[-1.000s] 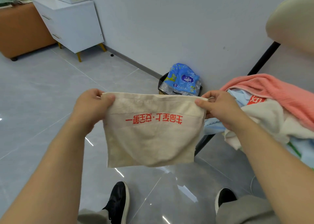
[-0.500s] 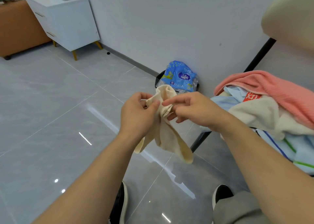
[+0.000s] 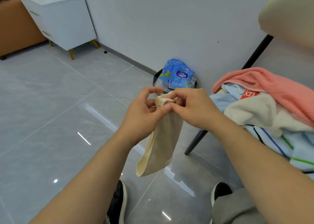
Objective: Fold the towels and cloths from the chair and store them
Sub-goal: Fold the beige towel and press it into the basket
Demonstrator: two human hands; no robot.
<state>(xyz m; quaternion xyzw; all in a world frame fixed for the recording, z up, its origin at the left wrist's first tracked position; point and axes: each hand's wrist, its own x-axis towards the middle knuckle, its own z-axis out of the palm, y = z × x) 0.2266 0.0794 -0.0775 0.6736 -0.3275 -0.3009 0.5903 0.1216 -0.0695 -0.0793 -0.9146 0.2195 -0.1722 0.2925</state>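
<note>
Cream cloth [image 3: 159,145], one piece, hangs doubled, fingers [image 3: 165,107] of left hand [image 3: 142,111] and right hand [image 3: 195,108] pinching its top.

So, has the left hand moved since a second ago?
Yes. The left hand moved right, from well left of the bin to just below it, gripping the cream cloth.

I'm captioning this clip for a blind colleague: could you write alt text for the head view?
The left hand and right hand pinch the bunched top edge of a beige cloth, which hangs over a grey tiled floor. To the right, a chair holds a heap of pink, white and pale blue towels.
</note>
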